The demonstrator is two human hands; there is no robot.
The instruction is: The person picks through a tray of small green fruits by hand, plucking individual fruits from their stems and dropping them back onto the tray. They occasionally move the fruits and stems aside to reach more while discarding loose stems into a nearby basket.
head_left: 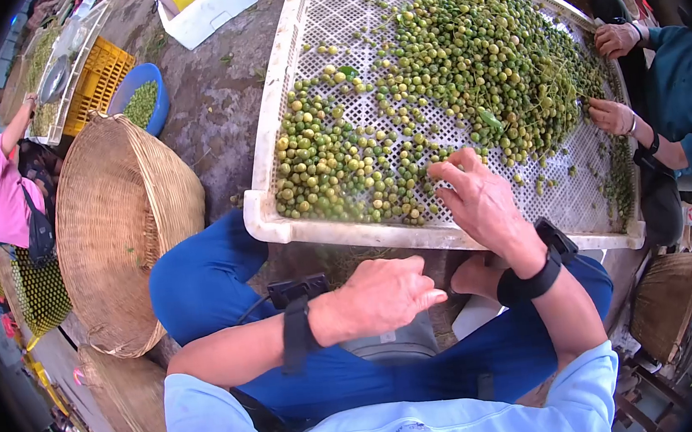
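Observation:
A white plastic mesh tray (272,140) lies in front of me, bearing many small round green-yellow fruits (472,54). Over its near part is my right hand (483,207), fingers bent and apart just above the loose fruits (333,171), with nothing visible between them. My left hand (379,296) is held above my lap, short of the tray's near edge. Its fingers are curled in and the thumb points right; whatever may be inside the curled fingers is hidden. Stems and a few leaves (490,120) lie among the fruits on the right side.
A large woven basket (98,231) stands at my left, with a blue basin (153,101) of green fruits behind it. At the tray's right edge another person's hands (615,115) touch the pile. A person in pink (1,195) is farther left. A white box (210,12) sits behind.

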